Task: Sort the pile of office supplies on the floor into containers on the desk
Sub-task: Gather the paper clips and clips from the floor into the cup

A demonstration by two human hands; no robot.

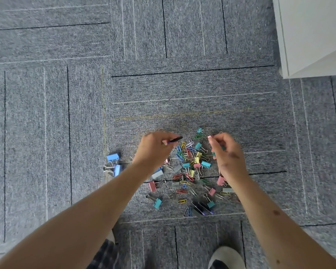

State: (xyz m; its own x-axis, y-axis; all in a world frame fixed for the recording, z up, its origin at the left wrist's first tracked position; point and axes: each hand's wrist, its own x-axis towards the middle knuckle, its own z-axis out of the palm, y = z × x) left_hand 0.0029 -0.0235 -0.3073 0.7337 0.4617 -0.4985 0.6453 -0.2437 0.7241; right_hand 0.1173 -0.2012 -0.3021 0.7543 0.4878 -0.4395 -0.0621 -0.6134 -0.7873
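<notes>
A pile of coloured paper clips and small binder clips (190,167) lies scattered on the grey carpet. My left hand (153,150) hovers over the pile's left side and grips a thin dark pen (176,139) that points right. My right hand (226,152) is above the pile's right side, its fingers curled around teal binder clips and pinching a pink one (209,137) at the fingertips. Two large blue binder clips (113,164) lie apart to the left. A dark purple object (202,208) lies at the pile's near edge.
A white cabinet or desk side (310,35) stands at the top right. My shoe (227,257) is at the bottom, just below the pile. Grey carpet tiles (47,94) stretch to the left and far side.
</notes>
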